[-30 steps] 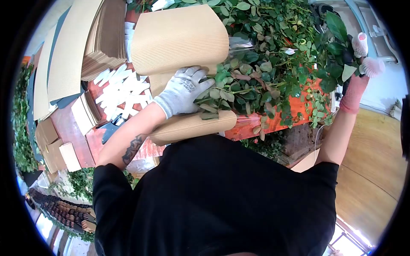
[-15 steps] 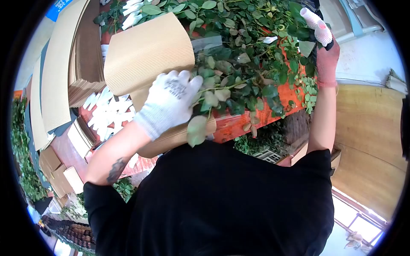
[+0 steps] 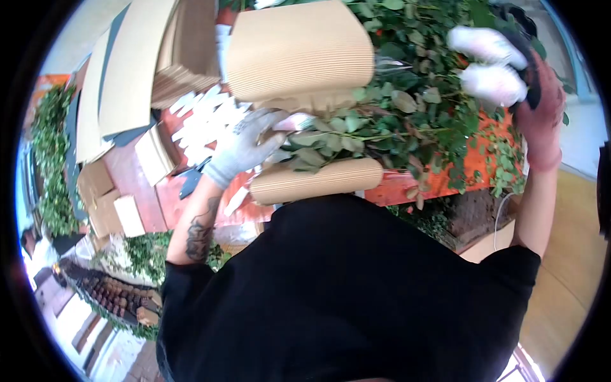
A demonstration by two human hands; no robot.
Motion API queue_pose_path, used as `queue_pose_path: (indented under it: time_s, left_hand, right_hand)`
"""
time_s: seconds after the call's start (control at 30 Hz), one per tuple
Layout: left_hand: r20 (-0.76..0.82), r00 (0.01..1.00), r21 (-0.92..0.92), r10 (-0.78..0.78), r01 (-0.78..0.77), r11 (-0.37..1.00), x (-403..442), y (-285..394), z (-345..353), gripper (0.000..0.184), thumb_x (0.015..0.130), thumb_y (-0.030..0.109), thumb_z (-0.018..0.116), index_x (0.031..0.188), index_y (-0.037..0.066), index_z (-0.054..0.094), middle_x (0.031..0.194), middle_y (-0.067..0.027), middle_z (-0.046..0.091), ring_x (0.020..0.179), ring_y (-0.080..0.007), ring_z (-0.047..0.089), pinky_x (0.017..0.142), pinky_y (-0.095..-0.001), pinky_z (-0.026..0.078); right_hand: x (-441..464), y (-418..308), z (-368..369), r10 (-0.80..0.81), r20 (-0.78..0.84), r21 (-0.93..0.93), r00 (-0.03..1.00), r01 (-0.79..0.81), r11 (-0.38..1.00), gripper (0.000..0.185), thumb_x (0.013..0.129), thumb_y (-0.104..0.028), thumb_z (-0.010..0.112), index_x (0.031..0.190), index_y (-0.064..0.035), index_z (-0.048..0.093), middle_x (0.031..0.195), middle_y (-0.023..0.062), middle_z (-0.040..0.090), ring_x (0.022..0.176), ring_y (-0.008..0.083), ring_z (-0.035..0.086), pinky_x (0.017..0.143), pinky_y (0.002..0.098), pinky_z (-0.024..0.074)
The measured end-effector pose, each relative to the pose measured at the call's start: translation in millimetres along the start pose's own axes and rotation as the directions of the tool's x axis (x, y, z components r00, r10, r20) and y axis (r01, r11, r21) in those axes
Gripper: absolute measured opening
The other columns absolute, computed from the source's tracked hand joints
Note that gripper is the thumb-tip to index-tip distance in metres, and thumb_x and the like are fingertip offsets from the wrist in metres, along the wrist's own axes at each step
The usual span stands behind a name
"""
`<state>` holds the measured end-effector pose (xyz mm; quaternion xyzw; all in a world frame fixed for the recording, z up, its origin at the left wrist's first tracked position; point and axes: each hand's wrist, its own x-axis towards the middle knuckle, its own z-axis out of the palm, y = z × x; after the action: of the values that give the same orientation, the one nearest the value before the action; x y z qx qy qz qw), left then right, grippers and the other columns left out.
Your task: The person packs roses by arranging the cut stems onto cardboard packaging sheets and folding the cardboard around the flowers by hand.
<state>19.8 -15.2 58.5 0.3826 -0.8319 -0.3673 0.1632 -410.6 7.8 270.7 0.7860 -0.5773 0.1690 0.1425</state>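
Bright light is filling this room, and the small, flat white strips [image 3: 202, 127] are glaring. Two white-and-pink netted buds [image 3: 490, 84] are looking blurred; the round edges are bending into black.

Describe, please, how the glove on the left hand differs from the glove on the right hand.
The left glove is pale grey, while the right glove is pinkish red with dark parts. The left glove is beside one small whitish item; the right glove is at two white-pink wrapped buds. Both end near the wrist.
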Motion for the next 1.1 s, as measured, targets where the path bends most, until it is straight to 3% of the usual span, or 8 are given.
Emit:
queue_pose_path:
  time_s: [0.17, 0.2, 0.33, 0.57, 0.73, 0.83, 0.93, 1.1]
  left_hand:
    - [-0.075, 0.987, -0.024, -0.143, 0.142, 0.990, 2, 14, 7, 0.038, 0.081, 0.025, 0.061, 0.114, 0.006, 0.060, 0.095, -0.0144, 0.060, 0.090, -0.0311, 0.059, 0.080, -0.0390, 0.046]
    - [-0.090, 0.983, -0.028, -0.159, 0.157, 0.987, 1, 12, 11, 0.038, 0.081, 0.025, 0.061, 0.114, 0.006, 0.060, 0.095, -0.0144, 0.060, 0.090, -0.0311, 0.059, 0.080, -0.0390, 0.046]
    - [-0.194, 0.976, 0.025, -0.097, 0.104, 0.994, -8, -2, 26, 0.038, 0.079, 0.024, 0.062, 0.112, 0.005, 0.060, 0.090, -0.0142, 0.057, 0.089, -0.0319, 0.057, 0.079, -0.0403, 0.046]
    - [-0.265, 0.940, -0.099, -0.213, 0.193, 0.976, -29, 11, 9, 0.040, 0.079, 0.032, 0.065, 0.108, 0.003, 0.061, 0.092, -0.0158, 0.061, 0.088, -0.0316, 0.060, 0.075, -0.0399, 0.047]
    - [0.050, 0.932, 0.019, -0.359, 0.359, 0.933, -38, -2, 3, 0.037, 0.079, 0.035, 0.066, 0.097, 0.003, 0.064, 0.088, -0.0172, 0.065, 0.084, -0.0308, 0.063, 0.072, -0.0396, 0.048]
    - [0.114, 0.944, -0.173, -0.308, 0.324, 0.930, -41, -3, 2, 0.036, 0.078, 0.035, 0.069, 0.096, 0.004, 0.065, 0.089, -0.0160, 0.065, 0.085, -0.0295, 0.063, 0.075, -0.0366, 0.049]
    - [0.178, 0.945, -0.137, -0.276, 0.301, 0.944, -38, -4, -4, 0.031, 0.073, 0.025, 0.073, 0.096, 0.003, 0.068, 0.085, -0.0113, 0.067, 0.078, -0.0208, 0.064, 0.070, -0.0316, 0.049]
    - [0.208, 0.960, -0.189, -0.186, 0.226, 0.956, -34, -9, 1, 0.031, 0.077, 0.028, 0.071, 0.097, 0.006, 0.066, 0.089, -0.0123, 0.066, 0.084, -0.0273, 0.063, 0.076, -0.0350, 0.049]
  right_hand:
    - [-6, -127, 80, -0.426, 0.279, -0.270, 0.860, 0.496, 0.825, 0.040, 0.076, -0.019, 0.053, 0.115, -0.0128, 0.056, 0.082, -0.0038, 0.053, 0.073, 0.0082, 0.055, 0.059, 0.0236, 0.0437]
    - [-5, -148, 99, -0.124, 0.704, -0.182, 0.700, 0.346, 0.920, 0.060, 0.078, -0.039, 0.056, 0.131, -0.0125, 0.045, 0.101, 0.0012, 0.056, 0.098, 0.0152, 0.055, 0.083, 0.0338, 0.0405]
    - [-31, -154, 195, -0.270, 0.451, -0.040, 0.850, 0.322, 0.946, 0.051, 0.076, -0.035, 0.062, 0.120, -0.0106, 0.052, 0.088, 0.0041, 0.060, 0.084, 0.0202, 0.061, 0.069, 0.0338, 0.0472]
    - [-2, -154, 175, -0.230, 0.809, 0.223, 0.541, 0.080, 0.971, 0.070, 0.079, -0.033, 0.061, 0.134, 0.0022, 0.036, 0.131, 0.0236, 0.046, 0.123, 0.0328, 0.045, 0.105, 0.0380, 0.0328]
    - [5, -183, 89, -0.425, 0.380, -0.014, 0.822, 0.464, 0.886, 0.054, 0.068, -0.019, 0.073, 0.119, -0.0134, 0.056, 0.114, 0.0120, 0.057, 0.107, 0.0245, 0.055, 0.098, 0.0384, 0.0388]
    - [-27, -194, 115, -0.574, 0.266, 0.310, 0.774, 0.495, 0.812, 0.041, 0.071, -0.023, 0.067, 0.111, -0.0158, 0.059, 0.103, 0.0002, 0.059, 0.097, 0.0178, 0.058, 0.090, 0.0388, 0.0425]
    - [-9, -204, 159, -0.594, 0.627, 0.644, 0.504, 0.093, 0.759, 0.032, 0.076, -0.022, 0.060, 0.107, -0.0151, 0.059, 0.094, 0.0072, 0.062, 0.088, 0.0241, 0.061, 0.079, 0.0400, 0.0467]
    - [-8, -200, 165, -0.533, 0.691, 0.530, 0.489, 0.159, 0.833, 0.022, 0.081, -0.023, 0.056, 0.099, -0.0102, 0.060, 0.085, 0.0124, 0.062, 0.086, 0.0263, 0.061, 0.072, 0.0406, 0.0493]
